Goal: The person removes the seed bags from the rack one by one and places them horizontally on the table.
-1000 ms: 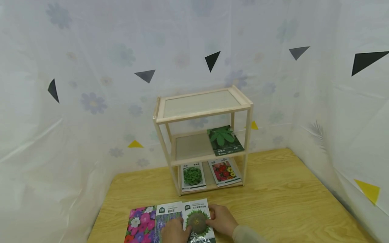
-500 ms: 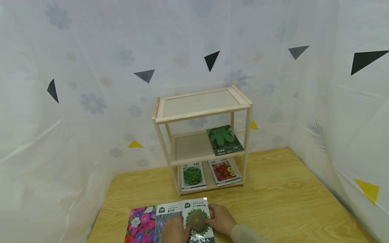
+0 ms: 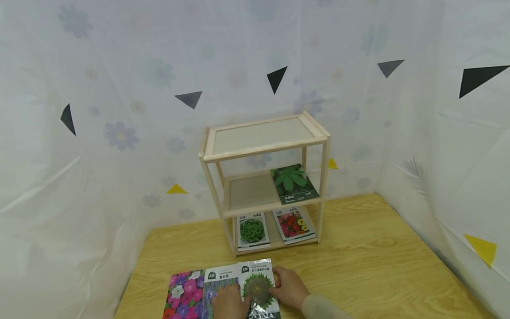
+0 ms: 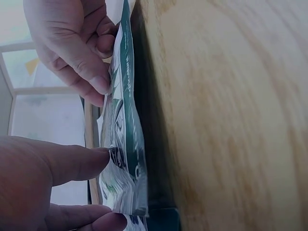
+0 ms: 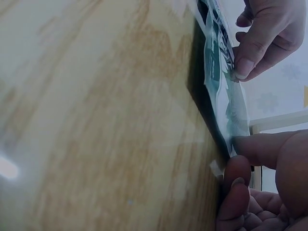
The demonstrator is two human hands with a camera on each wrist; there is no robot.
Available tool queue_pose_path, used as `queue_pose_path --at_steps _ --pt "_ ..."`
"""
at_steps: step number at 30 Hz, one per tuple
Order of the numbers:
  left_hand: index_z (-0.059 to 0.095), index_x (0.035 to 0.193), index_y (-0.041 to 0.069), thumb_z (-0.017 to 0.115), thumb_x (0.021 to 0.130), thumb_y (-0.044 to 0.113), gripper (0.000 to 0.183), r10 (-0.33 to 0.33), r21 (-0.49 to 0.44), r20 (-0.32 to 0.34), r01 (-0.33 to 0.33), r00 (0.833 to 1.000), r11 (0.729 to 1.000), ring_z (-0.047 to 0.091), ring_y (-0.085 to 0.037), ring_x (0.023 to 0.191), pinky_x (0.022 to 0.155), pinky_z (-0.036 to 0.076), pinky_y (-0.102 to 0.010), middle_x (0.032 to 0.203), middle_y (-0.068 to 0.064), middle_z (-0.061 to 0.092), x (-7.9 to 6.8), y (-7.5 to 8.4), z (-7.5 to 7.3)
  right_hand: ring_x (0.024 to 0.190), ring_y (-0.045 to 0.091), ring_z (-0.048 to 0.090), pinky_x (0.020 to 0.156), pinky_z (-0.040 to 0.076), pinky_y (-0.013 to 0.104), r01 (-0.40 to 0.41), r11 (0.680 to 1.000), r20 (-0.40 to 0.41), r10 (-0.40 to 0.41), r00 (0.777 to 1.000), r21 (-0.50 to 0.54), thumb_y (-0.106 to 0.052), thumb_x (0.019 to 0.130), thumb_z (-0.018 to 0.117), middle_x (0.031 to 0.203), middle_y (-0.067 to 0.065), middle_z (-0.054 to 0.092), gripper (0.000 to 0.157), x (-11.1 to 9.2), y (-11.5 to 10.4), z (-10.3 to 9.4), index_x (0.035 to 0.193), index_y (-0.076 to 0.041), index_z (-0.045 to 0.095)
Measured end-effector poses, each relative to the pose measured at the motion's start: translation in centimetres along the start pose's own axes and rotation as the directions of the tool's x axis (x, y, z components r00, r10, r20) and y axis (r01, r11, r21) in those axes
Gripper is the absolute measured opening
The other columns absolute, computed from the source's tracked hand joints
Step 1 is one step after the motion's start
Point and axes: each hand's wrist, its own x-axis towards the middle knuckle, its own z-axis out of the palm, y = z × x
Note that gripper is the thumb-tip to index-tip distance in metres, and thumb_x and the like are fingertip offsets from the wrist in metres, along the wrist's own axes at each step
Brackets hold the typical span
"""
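Observation:
A sunflower seed packet [image 3: 260, 289], white with a big round flower head, lies at the front of the table. My right hand [image 3: 291, 288] pinches its right edge, thumb on top and fingers curled at the side. My left hand [image 3: 230, 302] pinches its left edge; the left thumb [image 4: 79, 163] presses the face and the fingers meet the edge. In the left wrist view the packet stands slightly off the wood, with a dark shadow under it. Left of it lie a lavender seed packet [image 3: 217, 275], partly under my left hand, and a pink-and-purple flower packet [image 3: 186, 294].
Behind the packets stands a small wooden shelf rack [image 3: 264, 156]. A dark green leaf packet [image 3: 294, 182] lies on its middle shelf. On the bottom shelf are a green herb packet [image 3: 253, 231] and a red-and-yellow flower packet [image 3: 294, 225]. A patterned sheet [image 3: 247, 53] hangs behind.
The sunflower packet's top edge has shifted very slightly up and left in the head view. Both hands keep their hold, almost still.

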Motion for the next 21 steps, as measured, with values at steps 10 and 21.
queue_pose_path --at_steps 10,21 --pt "0.068 0.078 0.008 0.081 0.061 0.041 0.038 -0.031 -0.018 0.038 0.032 0.999 0.999 0.058 -0.031 0.071 0.064 0.045 -0.053 0.069 -0.005 0.060 0.07 -0.10 0.03 0.048 0.008 0.044 0.044 0.037 0.026 -0.018 1.000 -0.008 0.018 1.000 0.014 -0.022 0.077 0.071 0.063 -0.006 0.051 0.050 -0.15 0.03 0.07 0.118 0.001 0.055" --pt "0.070 0.086 0.006 0.079 0.063 0.042 0.043 -0.061 -0.025 0.059 0.062 0.996 0.998 0.059 -0.029 0.075 0.067 0.047 -0.050 0.076 -0.006 0.063 0.13 -0.05 0.06 0.052 0.009 0.046 0.047 0.038 0.026 -0.027 1.000 -0.016 0.028 0.999 0.013 -0.025 0.078 0.069 0.065 -0.006 0.051 0.051 -0.17 0.31 0.08 0.119 -0.001 0.054"
